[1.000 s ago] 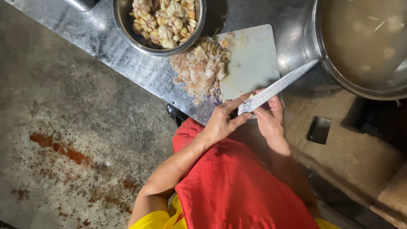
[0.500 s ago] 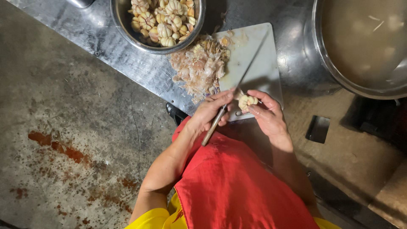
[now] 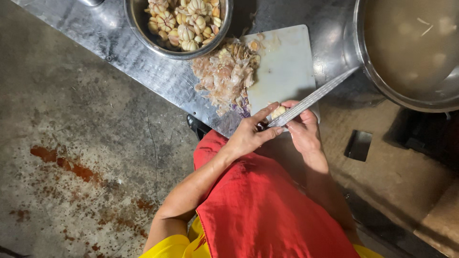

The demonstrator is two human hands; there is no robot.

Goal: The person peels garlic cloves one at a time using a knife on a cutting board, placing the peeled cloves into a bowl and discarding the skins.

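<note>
1. Nearest the camera: red apron [image 3: 267, 210] over a yellow garment [image 3: 167, 246], both forearms reaching out from it to the table edge.
2. Left hand [image 3: 248, 136]: fingers curled around the knife [image 3: 311, 99] at its handle end, index finger stretched forward along it. Grip is closed on the knife; the handle itself is mostly hidden under the hand.
3. Right hand [image 3: 303, 131]: fingers pinched closed on a garlic bulb [image 3: 278, 112], pale, only partly visible between fingertips and blade.
4. Knife blade runs diagonally up and to the right from the hands, base of the blade touching the garlic bulb, tip pointing at the big pot.
5. Both hands sit over the near edge of the white cutting board [image 3: 287, 67], which lies on the steel table [image 3: 143, 62].
6. Pile of garlic skins [image 3: 224, 76] sits on the board's left side and spills onto the table, just beyond the hands.
7. Farther out: metal bowl [image 3: 138, 24] full of peeled garlic bulbs [image 3: 184, 19], just beside the skin pile.
8. Far right: large steel pot [image 3: 368, 71] holding cloudy liquid, near the board's right edge.
9. Concrete floor [image 3: 71, 143] at left with rust-red stains; a small dark rectangular object [image 3: 359, 145] lies on the floor at right, can't tell what it is.
</note>
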